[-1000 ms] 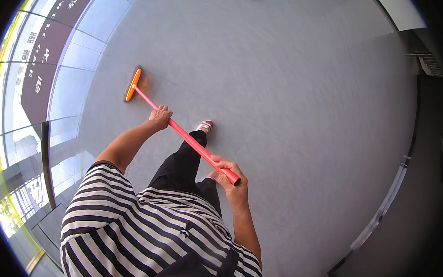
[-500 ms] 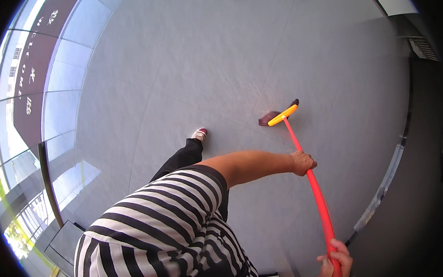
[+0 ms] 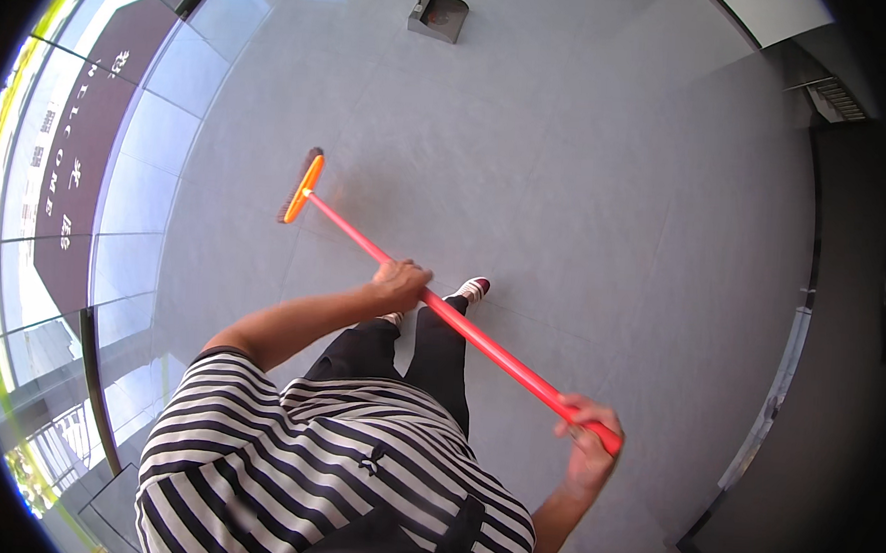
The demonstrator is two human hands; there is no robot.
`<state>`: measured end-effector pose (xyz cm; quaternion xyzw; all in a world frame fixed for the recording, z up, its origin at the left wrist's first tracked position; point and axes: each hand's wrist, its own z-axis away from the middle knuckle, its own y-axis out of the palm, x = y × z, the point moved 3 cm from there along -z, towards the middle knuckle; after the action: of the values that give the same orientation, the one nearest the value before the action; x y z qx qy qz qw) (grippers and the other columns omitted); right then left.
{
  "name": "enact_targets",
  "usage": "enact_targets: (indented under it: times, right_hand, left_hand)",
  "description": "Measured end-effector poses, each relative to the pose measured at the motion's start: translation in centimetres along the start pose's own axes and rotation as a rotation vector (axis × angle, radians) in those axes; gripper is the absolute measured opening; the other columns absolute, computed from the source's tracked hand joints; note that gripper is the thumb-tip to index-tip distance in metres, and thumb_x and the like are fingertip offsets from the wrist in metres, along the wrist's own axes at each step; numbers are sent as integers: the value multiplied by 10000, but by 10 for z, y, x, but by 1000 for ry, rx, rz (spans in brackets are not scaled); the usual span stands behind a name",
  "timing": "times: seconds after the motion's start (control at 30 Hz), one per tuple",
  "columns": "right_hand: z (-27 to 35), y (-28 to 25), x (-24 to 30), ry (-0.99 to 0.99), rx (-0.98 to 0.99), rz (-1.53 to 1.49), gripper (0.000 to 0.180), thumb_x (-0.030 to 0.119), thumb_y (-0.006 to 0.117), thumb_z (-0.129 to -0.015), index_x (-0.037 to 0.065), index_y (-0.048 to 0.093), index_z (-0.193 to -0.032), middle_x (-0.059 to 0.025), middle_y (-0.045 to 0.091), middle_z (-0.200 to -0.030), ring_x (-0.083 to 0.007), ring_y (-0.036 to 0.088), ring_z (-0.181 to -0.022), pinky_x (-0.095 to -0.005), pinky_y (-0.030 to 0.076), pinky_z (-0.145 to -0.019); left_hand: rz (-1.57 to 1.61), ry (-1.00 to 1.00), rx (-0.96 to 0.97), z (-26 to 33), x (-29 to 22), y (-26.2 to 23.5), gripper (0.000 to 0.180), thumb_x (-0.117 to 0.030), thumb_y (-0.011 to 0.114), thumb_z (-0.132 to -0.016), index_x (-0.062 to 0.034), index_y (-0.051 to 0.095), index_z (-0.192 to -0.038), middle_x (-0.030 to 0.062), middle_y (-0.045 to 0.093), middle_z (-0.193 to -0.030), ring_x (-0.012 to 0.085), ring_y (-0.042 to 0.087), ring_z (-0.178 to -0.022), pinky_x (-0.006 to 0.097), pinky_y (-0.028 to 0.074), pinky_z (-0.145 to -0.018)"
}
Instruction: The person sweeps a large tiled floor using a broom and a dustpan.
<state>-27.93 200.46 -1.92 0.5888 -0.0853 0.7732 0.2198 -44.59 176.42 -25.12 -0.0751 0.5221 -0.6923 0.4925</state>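
In the head view, a person in a black-and-white striped shirt stands on a grey tiled floor (image 3: 588, 184) and sweeps with a push broom (image 3: 441, 311) that has a red handle and an orange head. The left hand (image 3: 399, 286) is clenched around the handle about midway along, and the right hand (image 3: 589, 436) is wrapped around its upper end, near the person's right hip. The broom head (image 3: 300, 186) rests on the tiles ahead and to the left, bristles down, close to the glass balustrade (image 3: 136, 210) along the floor's left edge. A grey dustpan (image 3: 439, 17) sits well apart at the far side of the floor, untouched. No pile of dirt or litter can be made out on the tiles, so how much has been swept cannot be told; judging by the broom's place and the distant dustpan, sweeping is under way and gathering into the pan is not yet done.
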Motion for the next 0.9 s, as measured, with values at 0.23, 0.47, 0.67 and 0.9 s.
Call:
enact_targets:
  times: [0.23,0.47,0.67,0.9]
  right_hand:
    - [-149,131,-93,47,539,-16,92,-5,566,-809,6,533,-894,-125,554,-1085,-151,559,-872,-270,477,-781]
    - [-196,28,-44,255,212,-39,116,37,549,-799,-13,542,-903,-153,549,-1100,-178,575,-665,-295,480,-650]
    - [-143,-171,155,-5,-120,412,137,64,498,-763,11,496,-889,-211,509,-1110,-160,516,-539,-221,425,-476]
    - [-110,-73,291,-497,129,1130,94,34,502,-797,-46,498,-749,-320,557,-803,-297,552,-548,-300,472,-457]
  left_hand:
    - [-161,-607,-208,-27,198,-6,372,-291,753,-597,-119,590,-883,74,472,-999,254,469,-1031,396,479,-754]
    - [-191,-323,-31,-163,100,-10,264,-213,607,-746,-174,565,-1004,46,534,-1020,227,498,-1028,395,426,-781]
    - [43,190,156,-301,-231,-59,310,-294,584,-773,-145,558,-1043,35,591,-996,202,499,-1006,463,369,-714]
    - [383,780,80,-293,-402,-129,212,-164,536,-733,-101,556,-934,51,596,-876,206,533,-954,370,411,-730]
